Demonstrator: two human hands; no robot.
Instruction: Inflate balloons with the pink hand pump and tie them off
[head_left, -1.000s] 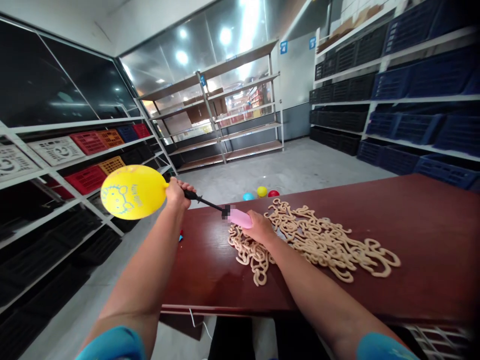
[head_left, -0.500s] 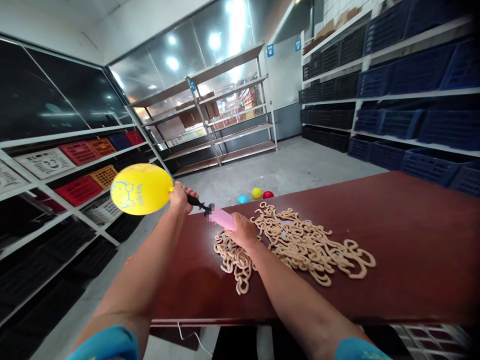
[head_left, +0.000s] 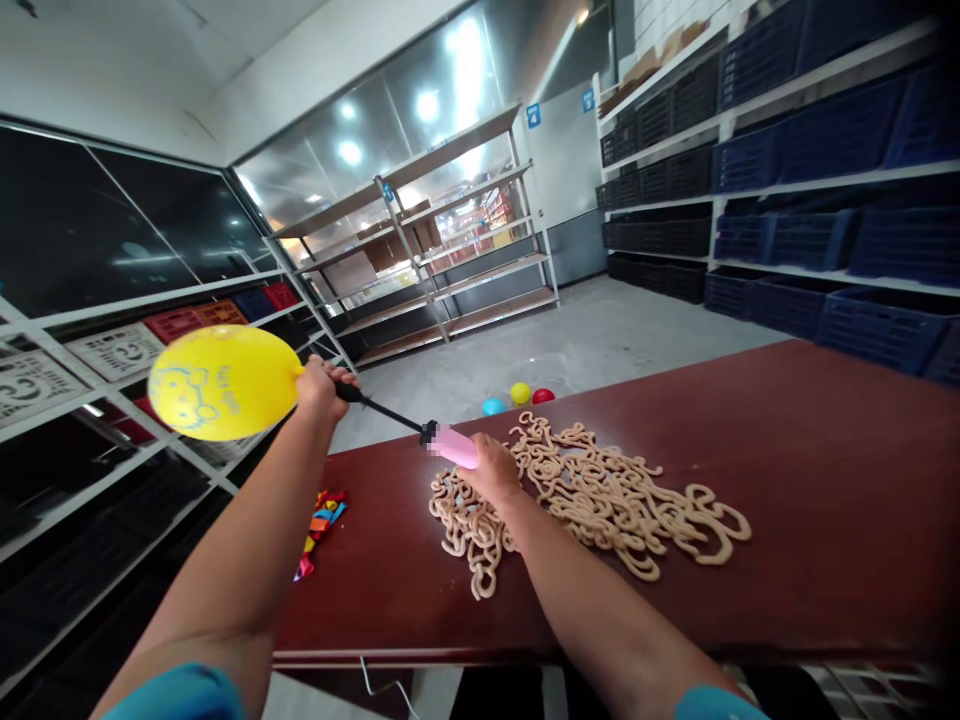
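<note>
A yellow balloon (head_left: 225, 383) with blue print, inflated, hangs at the left, its neck at the fingers of my left hand (head_left: 322, 388). That hand is closed round the black end of a pump, whose thin black rod (head_left: 391, 412) shows. My right hand (head_left: 491, 468) grips the pink pump barrel (head_left: 455, 446). Under and beside it, beige rope-like loops (head_left: 600, 490) lie tangled on the dark red table (head_left: 825, 480). Small deflated balloons (head_left: 324, 517) in several colours lie by my left forearm.
Beyond the table's far edge are a blue ball (head_left: 493, 406), a yellow ball (head_left: 520, 393) and a red ball (head_left: 543, 397). Metal shelves (head_left: 442, 270) stand at the back. Blue crates (head_left: 877, 320) fill the right racks; coloured crates (head_left: 176, 322) sit at the left.
My left hand has moved left with the balloon, and more of the pump rod shows. The balloon looks larger. The deflated balloons have come into sight. The view has shifted slightly.
</note>
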